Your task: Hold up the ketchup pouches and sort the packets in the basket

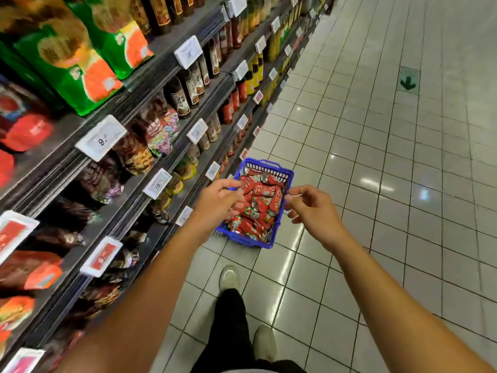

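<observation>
A blue plastic basket (279,168) stands on the tiled floor by the foot of the shelves. It is heaped with several red foil packets (262,204). Both my arms stretch out in front of me over it. My left hand (216,201) hovers in line with the basket's left side, fingers loosely curled, and I see nothing in it. In line with the basket's right rim, my right hand (313,208) has its thumb and forefinger bent toward each other and holds nothing that I can see.
Store shelves (150,168) run along the left, stocked with bagged snacks, dark sauce bottles and white price tags. White floor tiles (376,157) spread to the right, with a green arrow sticker (408,79). My shoes (229,277) stand behind the basket.
</observation>
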### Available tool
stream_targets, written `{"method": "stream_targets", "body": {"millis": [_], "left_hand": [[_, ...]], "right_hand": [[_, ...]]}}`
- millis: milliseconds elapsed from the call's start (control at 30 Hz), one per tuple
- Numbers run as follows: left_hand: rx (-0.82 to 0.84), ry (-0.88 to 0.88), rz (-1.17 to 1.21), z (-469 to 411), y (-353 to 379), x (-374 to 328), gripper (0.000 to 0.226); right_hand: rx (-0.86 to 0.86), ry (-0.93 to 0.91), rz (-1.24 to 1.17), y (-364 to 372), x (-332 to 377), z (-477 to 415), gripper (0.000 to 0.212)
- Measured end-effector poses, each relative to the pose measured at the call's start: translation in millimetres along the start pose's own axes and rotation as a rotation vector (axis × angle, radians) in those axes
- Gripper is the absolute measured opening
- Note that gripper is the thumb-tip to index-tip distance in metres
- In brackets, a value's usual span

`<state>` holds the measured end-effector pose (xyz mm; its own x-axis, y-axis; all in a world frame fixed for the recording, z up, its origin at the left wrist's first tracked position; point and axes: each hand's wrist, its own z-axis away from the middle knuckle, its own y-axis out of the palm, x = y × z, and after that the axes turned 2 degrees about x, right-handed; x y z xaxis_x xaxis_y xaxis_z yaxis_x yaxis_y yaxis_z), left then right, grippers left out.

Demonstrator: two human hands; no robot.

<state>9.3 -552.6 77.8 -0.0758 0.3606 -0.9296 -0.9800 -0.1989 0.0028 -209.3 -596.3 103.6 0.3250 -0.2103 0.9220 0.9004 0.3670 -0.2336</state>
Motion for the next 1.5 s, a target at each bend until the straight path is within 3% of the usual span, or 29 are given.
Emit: {"method": "stream_targets", "body": {"millis": [367, 533, 733, 900, 1000, 1100, 1167, 1200, 1300, 1400, 1500], "left_hand": [[0.063, -0.246, -0.055, -129, -28, 39, 0.016], [0.077, -0.336, -0.118, -177, -25, 69, 0.012], [0.053, -0.455, -0.181, -251, -9, 135, 0.019], [0.023, -0.401, -0.487, -320, 10, 203, 0.011], [0.130, -0.290, -0.756, -353, 21, 248, 0.029], [0.205, -0.428, -0.864, -383, 35, 300, 0.022], [0.164, -0.572, -0.784, -400, 44, 336, 0.008], [0.108, -0.678, -0.680, -409, 48, 354, 0.012], [-0.091, -1.072, -0.005, -427, 62, 393, 0.049], [-0.265, -1.159, 0.392, -440, 74, 424, 0.075], [-0.253, -1.131, 0.393, -451, 79, 443, 0.082]], "right_hand": [[-0.088, 0.250, -0.023, 31, -38, -111, 0.021], [-0.114, 0.371, -0.065, 34, -72, -153, 0.006], [-0.100, 0.497, -0.060, 29, -147, -221, 0.006], [-0.035, 0.609, 0.021, 34, -245, -286, 0.017], [0.042, 0.666, 0.105, 40, -306, -324, 0.012], [0.097, 0.680, 0.227, 46, -357, -363, 0.006], [0.101, 0.642, 0.341, 52, -384, -389, 0.016], [0.103, 0.625, 0.399, 54, -396, -403, 0.025], [0.155, 0.514, 0.669, 67, -419, -441, 0.024], [0.253, 0.432, 0.871, 83, -433, -472, 0.023], [0.298, 0.478, 0.964, 95, -447, -490, 0.029]]}}
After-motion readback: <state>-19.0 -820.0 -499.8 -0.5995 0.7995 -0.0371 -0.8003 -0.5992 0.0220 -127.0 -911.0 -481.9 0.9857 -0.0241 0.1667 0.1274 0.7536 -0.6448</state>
